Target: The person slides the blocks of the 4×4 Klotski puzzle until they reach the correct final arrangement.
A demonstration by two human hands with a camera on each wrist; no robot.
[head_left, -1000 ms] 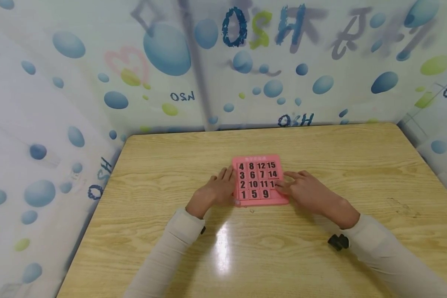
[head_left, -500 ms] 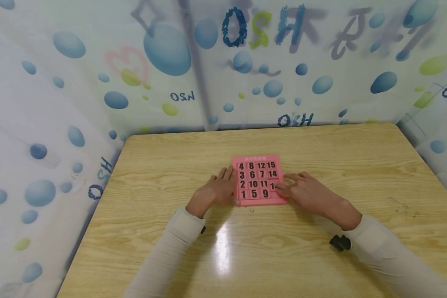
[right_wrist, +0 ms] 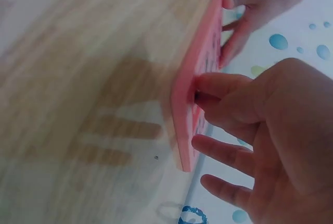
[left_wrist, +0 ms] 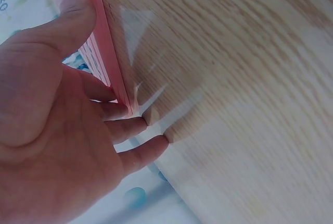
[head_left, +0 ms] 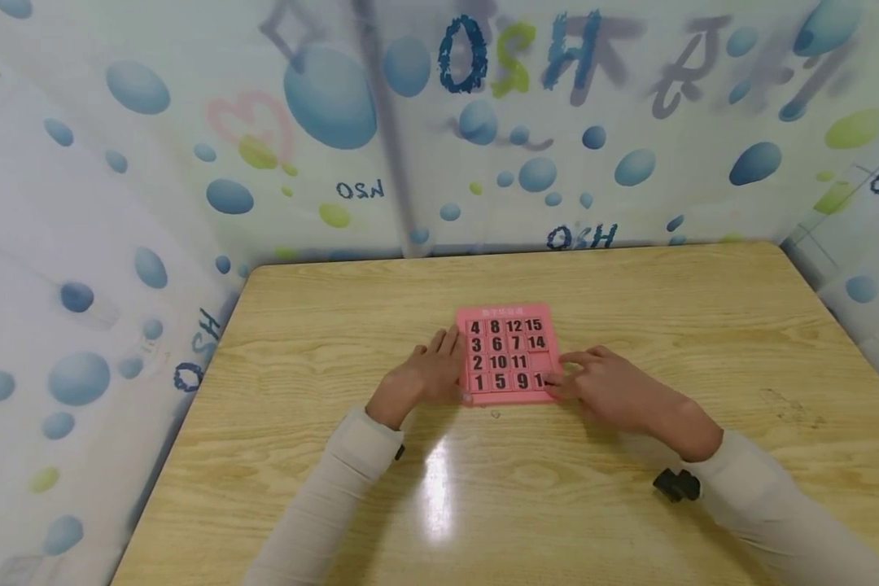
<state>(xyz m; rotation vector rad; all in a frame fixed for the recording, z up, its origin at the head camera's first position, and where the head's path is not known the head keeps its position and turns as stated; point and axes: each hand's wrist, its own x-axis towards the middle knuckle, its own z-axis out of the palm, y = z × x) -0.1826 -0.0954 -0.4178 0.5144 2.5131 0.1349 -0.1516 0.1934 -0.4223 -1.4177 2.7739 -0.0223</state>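
Note:
A pink sliding number puzzle [head_left: 503, 398] lies flat on the table, its square tiles printed with black numbers. My left hand [head_left: 432, 373] rests along its left edge, the thumb at the near left corner and the other fingers stretched out; in the left wrist view the fingertips touch the frame's side and the tabletop. My right hand [head_left: 606, 389] presses a fingertip on the bottom-right number tile [head_left: 539, 380], partly hiding its number. The gap among the tiles is just above that tile, right of the 11 tile [head_left: 518, 362]. In the right wrist view the remaining fingers are spread.
The wooden table [head_left: 337, 317] extends on all sides of the puzzle. Behind it and to the left hang pale sheets [head_left: 439, 179] printed with blue and green drops. A black device [head_left: 677, 485] sits at my right wrist.
The tile under my right fingertip has slid down from the third row into the bottom-right corner, leaving the gap above it. My right hand moved slightly nearer me; my left hand stayed put.

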